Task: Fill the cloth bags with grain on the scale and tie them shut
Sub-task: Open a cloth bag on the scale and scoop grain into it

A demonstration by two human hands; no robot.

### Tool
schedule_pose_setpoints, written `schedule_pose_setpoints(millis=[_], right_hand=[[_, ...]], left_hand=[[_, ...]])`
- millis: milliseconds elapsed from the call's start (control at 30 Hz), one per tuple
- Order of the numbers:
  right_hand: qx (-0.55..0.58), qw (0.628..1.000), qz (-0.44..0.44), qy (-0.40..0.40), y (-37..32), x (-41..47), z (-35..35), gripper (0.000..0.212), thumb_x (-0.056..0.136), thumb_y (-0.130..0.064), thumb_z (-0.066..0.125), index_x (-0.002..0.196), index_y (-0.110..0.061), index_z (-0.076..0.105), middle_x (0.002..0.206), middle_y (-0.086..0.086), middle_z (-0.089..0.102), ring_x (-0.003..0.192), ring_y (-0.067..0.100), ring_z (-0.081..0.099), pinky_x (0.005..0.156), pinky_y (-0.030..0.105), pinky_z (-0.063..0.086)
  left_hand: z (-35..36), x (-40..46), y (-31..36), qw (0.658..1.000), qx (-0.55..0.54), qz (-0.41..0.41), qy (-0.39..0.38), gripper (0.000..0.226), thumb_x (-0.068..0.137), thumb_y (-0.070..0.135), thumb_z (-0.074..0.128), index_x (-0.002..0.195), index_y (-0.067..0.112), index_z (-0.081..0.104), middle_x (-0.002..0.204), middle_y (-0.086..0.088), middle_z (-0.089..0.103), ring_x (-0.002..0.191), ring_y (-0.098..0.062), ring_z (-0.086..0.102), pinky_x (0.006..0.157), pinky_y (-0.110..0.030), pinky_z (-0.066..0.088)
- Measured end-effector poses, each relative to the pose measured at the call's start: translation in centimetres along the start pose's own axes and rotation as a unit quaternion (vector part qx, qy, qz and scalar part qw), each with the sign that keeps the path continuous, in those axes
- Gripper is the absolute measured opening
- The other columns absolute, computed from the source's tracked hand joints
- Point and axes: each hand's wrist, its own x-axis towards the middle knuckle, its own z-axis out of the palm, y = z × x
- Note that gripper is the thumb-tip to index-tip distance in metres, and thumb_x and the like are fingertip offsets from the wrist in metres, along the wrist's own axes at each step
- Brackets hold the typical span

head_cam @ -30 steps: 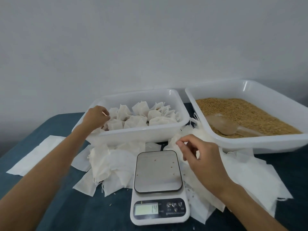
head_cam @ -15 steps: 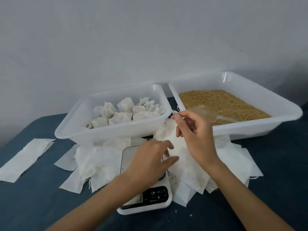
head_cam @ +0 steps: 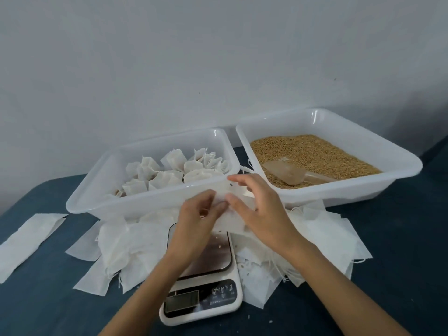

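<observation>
Dark blue desk (head_cam: 400, 238) has two white tubs (head_cam: 155, 207) (head_cam: 363, 151), a scale (head_cam: 206, 294), and loose cloth bags (head_cam: 116, 243) scattered around.

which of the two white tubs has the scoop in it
The right tub, the one holding loose grain; the scoop lies on it. The left tub holds only tied cloth bags.

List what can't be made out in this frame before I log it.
- Head view: the white digital scale's display reading is too dark and small to read.
- The steel scale platform is largely covered by the left hand and forearm.
- Both hands, left and right hand, hold an empty white cloth bag; whether its mouth is open is unclear.
</observation>
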Motion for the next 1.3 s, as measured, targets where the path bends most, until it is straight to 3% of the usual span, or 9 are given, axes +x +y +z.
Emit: schedule_pose_setpoints(millis=[67, 167, 300, 567, 700, 833, 1000, 1100, 1300], right_hand=[[-0.014, 0.999, 0.023, -0.043, 0.5, -0.2, 0.6, 0.044, 0.098, -0.037, 0.064, 0.139, -0.026, 0.053, 0.135, -0.016, 0.053, 0.128, -0.006, 0.046, 0.105, 0.008, 0.033], [0.098, 0.989, 0.091, -0.06, 0.6, -0.1, 1.0, 0.032, 0.097, -0.023, 0.067, 0.128, -0.02, 0.062, 0.119, -0.002, 0.07, 0.111, 0.012, 0.065, 0.097, 0.027, 0.051], [0.24, 0.955, 0.169, -0.035, 0.8, 0.1, 0.7, 0.009, 0.094, -0.007, 0.067, 0.101, -0.004, 0.073, 0.091, 0.009, 0.078, 0.081, 0.019, 0.075, 0.071, 0.025, 0.058], [0.198, 0.967, 0.161, -0.012, 1.4, -0.1, 1.1, 0.011, 0.091, -0.01, 0.072, 0.087, 0.0, 0.071, 0.085, 0.017, 0.073, 0.082, 0.032, 0.072, 0.074, 0.032, 0.061], [0.195, 0.969, 0.15, -0.018, 1.3, -0.1, 1.4, 0.018, 0.088, -0.011, 0.075, 0.079, 0.001, 0.065, 0.072, 0.009, 0.06, 0.072, 0.021, 0.065, 0.074, 0.032, 0.059], [0.231, 0.961, 0.151, -0.026, 1.0, -0.4, 1.6, 0.015, 0.085, -0.012, 0.078, 0.085, -0.003, 0.066, 0.071, 0.002, 0.066, 0.067, 0.015, 0.066, 0.07, 0.025, 0.057], [0.34, 0.926, 0.157, -0.053, 0.5, -0.4, 1.4, 0.016, 0.086, -0.016, 0.074, 0.084, -0.002, 0.065, 0.081, 0.022, 0.068, 0.077, 0.038, 0.067, 0.085, 0.045, 0.059], [0.373, 0.912, 0.16, -0.058, 0.2, -0.3, 1.1, 0.014, 0.087, -0.015, 0.072, 0.083, -0.004, 0.063, 0.075, 0.014, 0.064, 0.075, 0.03, 0.062, 0.084, 0.041, 0.059], [0.222, 0.973, 0.064, -0.01, 0.1, -0.5, 1.4, 0.015, 0.092, -0.008, 0.071, 0.088, -0.005, 0.057, 0.078, 0.008, 0.059, 0.071, 0.021, 0.064, 0.071, 0.026, 0.055]], left_hand=[[-0.9, -0.1, -0.8, 0.992, -0.119, -0.033, 0.023, 0.018, 0.103, 0.009, 0.063, 0.085, 0.006, 0.063, 0.072, 0.005, 0.067, 0.064, -0.011, 0.061, 0.063, -0.021, 0.05], [-1.9, -0.5, -1.7, 0.976, -0.198, -0.071, 0.056, 0.016, 0.106, 0.015, 0.058, 0.112, 0.007, 0.07, 0.095, -0.017, 0.079, 0.084, -0.031, 0.076, 0.075, -0.035, 0.062], [-2.3, -0.4, -2.4, 0.978, -0.172, -0.087, 0.085, 0.01, 0.105, 0.01, 0.059, 0.103, 0.005, 0.068, 0.078, -0.014, 0.073, 0.065, -0.02, 0.064, 0.06, -0.03, 0.054], [-2.0, -0.9, -2.1, 0.984, -0.016, -0.029, 0.177, 0.036, 0.087, 0.007, 0.081, 0.109, 0.024, 0.057, 0.094, 0.005, 0.063, 0.08, -0.012, 0.059, 0.072, -0.023, 0.051], [-1.2, -1.5, -1.6, 0.994, 0.005, 0.05, 0.098, 0.022, 0.086, 0.006, 0.08, 0.085, 0.022, 0.065, 0.084, 0.006, 0.064, 0.073, -0.016, 0.057, 0.07, -0.034, 0.051], [-0.5, -1.8, -1.3, 0.997, -0.027, 0.042, 0.052, 0.016, 0.086, 0.001, 0.077, 0.086, 0.016, 0.071, 0.082, 0.003, 0.068, 0.071, -0.023, 0.06, 0.072, -0.047, 0.054], [-0.7, -1.8, -1.2, 0.991, -0.13, 0.004, -0.008, 0.01, 0.096, 0.018, 0.076, 0.092, 0.008, 0.075, 0.083, -0.004, 0.075, 0.075, -0.022, 0.071, 0.075, -0.04, 0.061], [-0.9, -1.7, -1.0, 0.986, -0.163, -0.005, -0.029, 0.012, 0.092, 0.014, 0.079, 0.095, 0.003, 0.075, 0.087, -0.01, 0.077, 0.078, -0.023, 0.073, 0.075, -0.033, 0.06], [-1.0, -1.4, -1.2, 0.971, -0.232, -0.049, 0.017, 0.006, 0.095, -0.002, 0.07, 0.091, -0.007, 0.072, 0.085, -0.025, 0.072, 0.075, -0.032, 0.068, 0.075, -0.041, 0.063]])
